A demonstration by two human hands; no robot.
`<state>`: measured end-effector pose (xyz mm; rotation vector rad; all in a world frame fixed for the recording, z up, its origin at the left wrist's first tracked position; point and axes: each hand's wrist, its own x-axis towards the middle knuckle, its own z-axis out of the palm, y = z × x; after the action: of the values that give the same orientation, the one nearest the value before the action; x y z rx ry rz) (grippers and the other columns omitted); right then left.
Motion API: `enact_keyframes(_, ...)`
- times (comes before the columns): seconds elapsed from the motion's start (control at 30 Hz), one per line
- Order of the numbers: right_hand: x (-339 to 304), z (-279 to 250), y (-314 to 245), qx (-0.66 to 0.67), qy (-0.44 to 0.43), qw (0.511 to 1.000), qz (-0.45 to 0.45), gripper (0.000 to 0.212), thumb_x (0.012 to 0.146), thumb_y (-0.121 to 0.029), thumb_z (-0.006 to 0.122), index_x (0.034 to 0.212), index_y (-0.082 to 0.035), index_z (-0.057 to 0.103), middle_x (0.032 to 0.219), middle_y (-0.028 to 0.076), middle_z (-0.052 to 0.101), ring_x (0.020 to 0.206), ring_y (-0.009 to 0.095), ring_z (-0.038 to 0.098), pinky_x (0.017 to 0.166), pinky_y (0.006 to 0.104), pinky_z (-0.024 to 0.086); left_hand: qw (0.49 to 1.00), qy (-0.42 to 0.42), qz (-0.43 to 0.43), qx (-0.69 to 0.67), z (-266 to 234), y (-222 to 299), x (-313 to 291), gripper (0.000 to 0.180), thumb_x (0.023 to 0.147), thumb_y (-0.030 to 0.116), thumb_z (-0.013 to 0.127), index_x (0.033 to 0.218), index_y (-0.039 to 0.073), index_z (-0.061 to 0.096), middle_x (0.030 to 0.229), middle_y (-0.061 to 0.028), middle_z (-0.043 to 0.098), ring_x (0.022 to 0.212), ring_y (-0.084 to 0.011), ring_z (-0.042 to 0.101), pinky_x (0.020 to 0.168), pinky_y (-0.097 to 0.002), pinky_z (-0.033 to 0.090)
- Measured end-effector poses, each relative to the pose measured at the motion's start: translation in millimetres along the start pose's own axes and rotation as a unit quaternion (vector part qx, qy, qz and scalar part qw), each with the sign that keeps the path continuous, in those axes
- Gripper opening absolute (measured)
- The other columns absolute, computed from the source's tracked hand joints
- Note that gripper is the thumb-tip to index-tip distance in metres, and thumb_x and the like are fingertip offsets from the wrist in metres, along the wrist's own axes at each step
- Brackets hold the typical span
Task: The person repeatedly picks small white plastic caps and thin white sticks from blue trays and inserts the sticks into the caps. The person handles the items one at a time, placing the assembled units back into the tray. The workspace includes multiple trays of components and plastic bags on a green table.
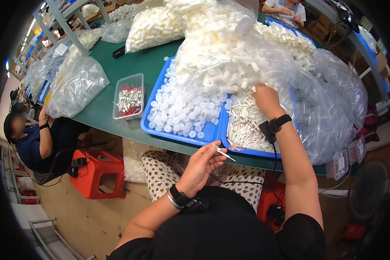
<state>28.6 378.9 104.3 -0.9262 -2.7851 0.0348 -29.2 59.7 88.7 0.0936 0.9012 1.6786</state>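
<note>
My left hand [201, 164] is closed in front of the table edge, pinching a thin white rod-shaped part [224, 153] between thumb and fingers. Farther forward, my right hand [267, 100] has its fingers bent at the edge of the white foam cylinders [229, 80], above a blue tray of small thin white rods [249, 125]. What those fingertips grip is too hidden to make out. Left of it, a second blue tray [159, 135] holds many translucent white plastic discs [190, 110]. A large clear plastic bag [299, 73] with foam cylinders lies over the trays.
A clear plastic box [137, 113] of white and red parts stands left on the green table [104, 93]. Bags [154, 28] of cylinders lie behind. Red stools [99, 173] and a fan [368, 188] flank me. Other people sit at the left [30, 138] and far right [286, 8].
</note>
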Motion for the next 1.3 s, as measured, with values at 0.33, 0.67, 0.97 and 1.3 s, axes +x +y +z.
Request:
enact_keyframes(0.33, -98, -64, -75, 0.344, -0.025, 0.939, -0.014, 0.025, 0.092, -0.017, 0.065, 0.109, 0.001, 0.062, 0.078, 0.011, 0.063, 0.068, 0.015, 0.058, 0.065, 0.0296, 0.047, 0.994, -0.038, 0.098, 0.035, 4, 16, -1, 0.037, 0.104, 0.027, 0.049, 0.128, 0.000, 0.053, 0.122, -0.0139, 0.062, 0.100, -0.0163, 0.064, 0.086, -0.0286, 0.052)
enact_keyframes(0.67, -159, -49, -93, 0.660, -0.268, 0.688, 0.135, 0.025, 0.098, -0.015, 0.059, 0.113, 0.005, 0.062, 0.084, 0.004, 0.066, 0.068, 0.009, 0.063, 0.063, 0.0216, 0.053, 0.986, -0.071, 0.087, 0.122, 1, 3, 0, 0.030, 0.103, 0.024, 0.050, 0.118, 0.000, 0.060, 0.115, -0.0086, 0.063, 0.096, -0.0115, 0.061, 0.087, -0.0272, 0.050)
enact_keyframes(0.97, -177, -35, -104, 0.666, -0.270, 0.685, 0.117, 0.017, 0.101, -0.012, 0.052, 0.110, 0.002, 0.054, 0.087, 0.007, 0.065, 0.070, 0.012, 0.066, 0.062, 0.0244, 0.056, 0.992, -0.065, 0.002, 0.111, -3, 2, -6, 0.029, 0.102, 0.024, 0.055, 0.118, 0.001, 0.060, 0.094, -0.0015, 0.063, 0.083, -0.0054, 0.058, 0.077, -0.0210, 0.049)
enact_keyframes(1.3, -174, -37, -92, 0.754, -0.317, 0.548, 0.174, 0.017, 0.096, -0.009, 0.059, 0.107, -0.002, 0.048, 0.084, 0.009, 0.065, 0.069, 0.014, 0.068, 0.060, 0.0242, 0.056, 0.993, -0.049, -0.024, 0.100, -6, -7, -3, 0.030, 0.101, 0.019, 0.055, 0.122, -0.001, 0.059, 0.094, -0.0043, 0.065, 0.079, -0.0077, 0.062, 0.075, -0.0203, 0.053)
